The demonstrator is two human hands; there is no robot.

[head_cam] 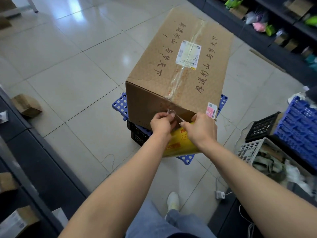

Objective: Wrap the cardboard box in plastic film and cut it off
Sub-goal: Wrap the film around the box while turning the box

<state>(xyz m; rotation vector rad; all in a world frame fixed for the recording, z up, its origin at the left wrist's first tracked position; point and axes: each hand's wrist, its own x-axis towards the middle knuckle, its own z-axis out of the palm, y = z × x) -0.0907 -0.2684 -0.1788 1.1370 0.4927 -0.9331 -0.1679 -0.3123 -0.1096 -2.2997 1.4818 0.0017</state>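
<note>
A large brown cardboard box (180, 66) with handwritten characters, a taped seam and a white shipping label stands on a blue perforated platform (120, 105). Just in front of the box's near face, my left hand (162, 123) and my right hand (201, 128) pinch a thin twisted strand of clear plastic film (173, 113) stretched between them. Under my wrists lies a yellow roll of film (180, 143) with red print, partly hidden by my forearms.
Black crates (137, 134) sit under the blue platform. At right are a blue crate (301, 121), a black crate (262, 127) and a white basket (248, 148) of scraps. Dark shelving runs along the top right and left edge. A small carton (26, 104) lies on the tiled floor.
</note>
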